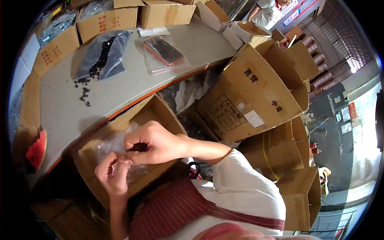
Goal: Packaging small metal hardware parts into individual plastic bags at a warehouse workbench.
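My left hand [113, 175] and my right hand [157, 145] meet fingertip to fingertip above an open cardboard box [90, 178] at the table's near edge. Both are closed in a pinch. Whatever lies between the fingers is too small or hidden to make out. Beneath the hands, clear plastic bags [105, 147] lie inside the box. On the table, a clear bag [116, 66] spills small black parts [85, 91] toward the near side.
Right of the spilled parts, a phone [163, 50] lies on a clear bag. Cartons of bagged parts [106, 24] line the table's [136, 86] far edge. A watermelon slice [37, 151] sits at left. Tall cardboard boxes [256, 90] stand at right; another person [266, 14] is behind.
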The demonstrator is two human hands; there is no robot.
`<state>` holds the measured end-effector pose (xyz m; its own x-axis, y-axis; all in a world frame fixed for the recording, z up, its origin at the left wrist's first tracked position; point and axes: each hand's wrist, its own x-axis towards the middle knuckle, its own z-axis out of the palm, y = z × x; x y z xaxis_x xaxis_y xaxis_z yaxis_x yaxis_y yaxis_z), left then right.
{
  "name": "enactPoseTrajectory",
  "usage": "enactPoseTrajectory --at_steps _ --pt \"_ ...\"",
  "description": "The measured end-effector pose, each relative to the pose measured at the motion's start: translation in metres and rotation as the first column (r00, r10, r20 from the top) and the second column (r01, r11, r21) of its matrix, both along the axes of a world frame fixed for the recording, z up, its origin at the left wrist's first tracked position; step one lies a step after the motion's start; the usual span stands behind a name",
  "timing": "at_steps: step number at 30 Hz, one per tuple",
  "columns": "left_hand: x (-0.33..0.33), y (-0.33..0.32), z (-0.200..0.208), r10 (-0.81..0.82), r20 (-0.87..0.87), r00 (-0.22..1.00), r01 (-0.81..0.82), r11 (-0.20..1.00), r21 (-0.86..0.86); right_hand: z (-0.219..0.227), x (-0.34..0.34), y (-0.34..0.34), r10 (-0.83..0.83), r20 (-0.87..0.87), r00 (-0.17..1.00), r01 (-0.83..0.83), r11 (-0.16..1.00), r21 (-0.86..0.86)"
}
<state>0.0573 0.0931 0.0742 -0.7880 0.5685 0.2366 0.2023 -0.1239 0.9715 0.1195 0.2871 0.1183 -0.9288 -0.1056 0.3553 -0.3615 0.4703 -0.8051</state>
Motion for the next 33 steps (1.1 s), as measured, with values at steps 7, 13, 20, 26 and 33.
enactPoseTrajectory --at_steps 7,13,20,26,33 --pt "0.010 0.000 0.020 -0.029 0.062 0.998 0.037 0.990 -0.138 0.001 0.014 0.003 -0.042 -0.202 0.978 0.079 0.981 0.178" --pt "0.015 -0.002 0.027 -0.082 0.109 0.991 0.106 0.967 -0.233 0.002 0.021 0.004 0.042 -0.079 0.996 -0.018 0.958 0.285" --pt "0.017 -0.010 0.005 0.064 -0.113 0.991 -0.068 0.997 -0.028 -0.016 0.001 -0.008 0.076 -0.160 0.984 -0.073 0.997 0.021" --pt "0.001 -0.004 0.009 0.093 -0.484 0.870 -0.215 0.955 -0.203 -0.009 -0.012 -0.013 -0.060 -0.276 0.959 0.154 0.930 0.333" --pt "-0.019 0.006 0.014 0.163 -0.813 0.558 -0.472 0.869 -0.149 -0.009 -0.027 -0.019 -0.277 0.150 0.949 0.272 0.961 0.054"
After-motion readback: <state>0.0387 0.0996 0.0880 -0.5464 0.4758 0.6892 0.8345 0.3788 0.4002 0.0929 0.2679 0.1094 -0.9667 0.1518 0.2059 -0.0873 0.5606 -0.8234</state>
